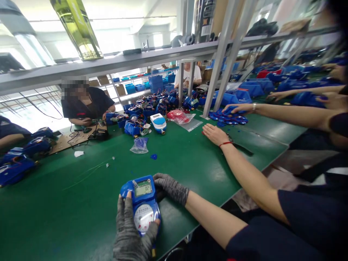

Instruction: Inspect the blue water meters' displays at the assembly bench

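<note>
A blue water meter (pixel 157 209) with a small lit display and a round white dial is near the front of the green table. My left hand (pixel 133 228), in a grey fingerless-tip glove, grips its left and lower side, thumb on the dial's edge. My right hand (pixel 172 188), gloved alike, is closed at the meter's upper right corner; some of its fingers are hidden. Something dark lies under the right palm, too shaded to name. A brass-coloured fitting (pixel 153 252) shows at the meter's lower end.
To my right, a co-worker's hand (pixel 216 135) rests on the table (pixel 81 214); another hand (pixel 236 108) touches blue parts. A white-and-blue meter (pixel 158 123), a red bag (pixel 179 116), a small plastic bag (pixel 140 145) and piled blue meters lie ahead. Shelf posts (pixel 220 54) rise behind.
</note>
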### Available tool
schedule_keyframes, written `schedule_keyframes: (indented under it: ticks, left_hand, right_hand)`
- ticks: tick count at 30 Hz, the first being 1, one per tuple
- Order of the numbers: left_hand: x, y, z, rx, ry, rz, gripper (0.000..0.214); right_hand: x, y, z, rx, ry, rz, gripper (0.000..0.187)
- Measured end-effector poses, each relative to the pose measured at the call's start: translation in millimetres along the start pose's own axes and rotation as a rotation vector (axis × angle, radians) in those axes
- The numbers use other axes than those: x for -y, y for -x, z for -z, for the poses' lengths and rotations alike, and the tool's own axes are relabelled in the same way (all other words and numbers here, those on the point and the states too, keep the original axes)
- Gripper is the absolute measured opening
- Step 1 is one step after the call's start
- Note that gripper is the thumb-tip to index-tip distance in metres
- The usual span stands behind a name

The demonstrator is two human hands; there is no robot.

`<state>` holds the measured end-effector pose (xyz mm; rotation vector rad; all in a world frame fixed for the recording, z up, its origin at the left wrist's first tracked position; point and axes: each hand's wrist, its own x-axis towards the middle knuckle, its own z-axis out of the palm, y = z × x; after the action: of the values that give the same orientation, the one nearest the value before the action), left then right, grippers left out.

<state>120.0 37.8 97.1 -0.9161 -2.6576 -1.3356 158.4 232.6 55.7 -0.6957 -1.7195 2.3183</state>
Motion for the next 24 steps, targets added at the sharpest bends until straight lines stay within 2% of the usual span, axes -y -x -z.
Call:
schedule_keyframes:
  ticks: [3, 7, 11, 13, 15, 16, 20, 24]
  left_hand:
    - [-1, 6, -7.2, 0.011, -0.226, -0.108, 0.092]
    - [3, 1, -9.9, 0.028, -0.328, -0.191, 0.087]
    - [9, -3, -13.6, -0.025, -0.473, -0.282, 0.09]
    - [15, -6, -13.4, -0.051, -0.521, -0.283, 0.091]
    - [21, -11, -9.0, -0.045, -0.525, -0.276, 0.089]
    - [24, -14, -5.4, -0.034, -0.523, -0.27, 0.087]
    - [31, -24, 9.1, 0.006, -0.517, -0.337, 0.084]
    - [34, -29, 10.2, -0.05, -0.496, -0.501, 0.085]
  right_hand:
    - [0, 2, -1, -0.023, 0.008, 0.051, 0.031]
    - [-8, 6, -4, -0.023, 0.02, 0.076, 0.032]
    - [-21, 12, -11, -0.115, -0.036, 0.135, 0.037]
    - [-22, 12, -6, -0.085, -0.01, 0.094, 0.04]
    - [-16, 6, 8, -0.012, 0.115, 0.052, 0.04]
    - [-11, -1, 17, -0.026, 0.208, 0.063, 0.037]
    - [19, -44, 58, -0.334, 0.504, 0.179, 0.018]
    - [43, -81, 72, -0.492, 0.626, 0.221, 0.02]
